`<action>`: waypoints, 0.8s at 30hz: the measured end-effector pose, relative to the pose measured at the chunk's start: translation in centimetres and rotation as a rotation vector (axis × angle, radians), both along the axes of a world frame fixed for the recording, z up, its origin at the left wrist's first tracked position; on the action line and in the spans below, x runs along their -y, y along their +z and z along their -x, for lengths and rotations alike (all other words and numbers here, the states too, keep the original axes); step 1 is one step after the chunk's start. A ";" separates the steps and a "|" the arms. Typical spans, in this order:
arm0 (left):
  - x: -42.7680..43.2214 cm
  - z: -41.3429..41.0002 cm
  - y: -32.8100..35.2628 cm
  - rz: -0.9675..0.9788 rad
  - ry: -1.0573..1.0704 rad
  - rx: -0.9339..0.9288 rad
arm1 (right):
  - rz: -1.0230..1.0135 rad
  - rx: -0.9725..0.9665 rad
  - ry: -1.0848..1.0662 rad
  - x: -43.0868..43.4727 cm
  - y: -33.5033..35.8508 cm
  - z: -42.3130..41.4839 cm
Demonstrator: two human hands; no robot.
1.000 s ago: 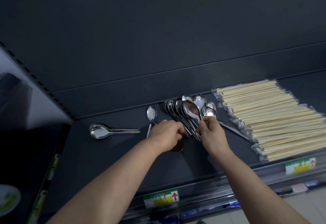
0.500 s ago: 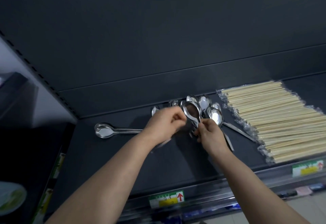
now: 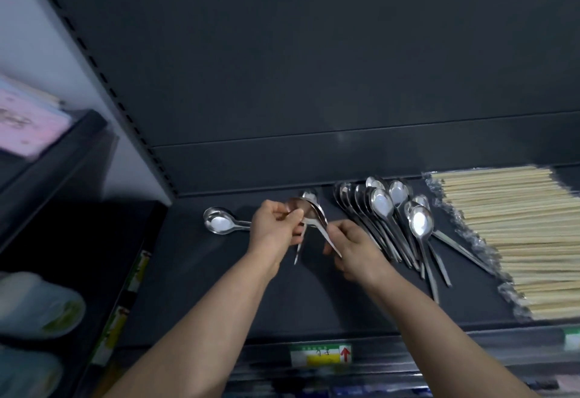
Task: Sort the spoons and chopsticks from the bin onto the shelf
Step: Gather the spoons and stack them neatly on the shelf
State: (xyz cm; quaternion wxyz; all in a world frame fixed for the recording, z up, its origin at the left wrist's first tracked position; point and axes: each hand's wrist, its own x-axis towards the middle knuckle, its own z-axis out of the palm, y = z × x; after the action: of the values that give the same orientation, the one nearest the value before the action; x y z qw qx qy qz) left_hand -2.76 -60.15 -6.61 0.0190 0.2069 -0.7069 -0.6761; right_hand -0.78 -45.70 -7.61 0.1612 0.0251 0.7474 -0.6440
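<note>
spoon stack (image 3: pixel 314 214): a few nested steel spoons held off the shelf (image 3: pixel 219 288) between both hands, left of centre
- bowls sit at the upper-left end, right at the left hand (image 3: pixel 274 229); thumb and curled fingers pinch that bowl end
- handles run down-right into the right hand (image 3: pixel 356 250); fingers curled round them, handle tips poke out past the knuckles
- one thin handle hangs down below the left hand, towards the shelf; can't tell which spoon it belongs to or whether its tip touches
- exact spoon count in the stack unclear, motion blur

around it:
- lone spoon (image 3: pixel 219 224) flat on the shelf just left of the left hand, bowl to the left, handle end hidden behind that hand
- row of spoons (image 3: pixel 381 206) on the shelf just right of the right hand, overlapping, bowls to the back, handles fanned towards the front edge
- chopsticks (image 3: pixel 514 228): wrapped pale bundle at far right, lying crosswise, touching or nearly touching the outermost spoon handles
- price label (image 3: pixel 320 355) with a red arrow on the shelf's front rail, below the hands
- slotted upright (image 3: pixel 103 84) on the left
</note>
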 end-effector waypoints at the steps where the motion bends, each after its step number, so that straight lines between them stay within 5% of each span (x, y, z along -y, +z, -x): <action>1: 0.9 -0.3 -0.3 0.067 -0.003 -0.021 | -0.029 -0.006 0.040 0.5 -0.1 0.1; 6: 6.0 -2.6 -1.2 0.227 -0.073 -0.009 | -0.292 -0.070 0.313 3.7 -0.7 0.6; 10: 9.7 -3.5 -2.0 0.318 0.069 0.023 | -0.602 -0.251 0.474 7.3 0.1 1.0; 24: 15.0 -0.8 -4.1 0.834 0.034 0.074 | -0.961 -0.528 0.290 12.0 -2.2 2.6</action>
State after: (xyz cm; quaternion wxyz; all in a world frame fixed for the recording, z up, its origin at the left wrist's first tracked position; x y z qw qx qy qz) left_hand -1.97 -75.14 -10.69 0.0869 0.2175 -0.9167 -0.3238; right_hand -3.42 -57.74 -9.78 0.0262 -0.1693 0.9672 -0.1873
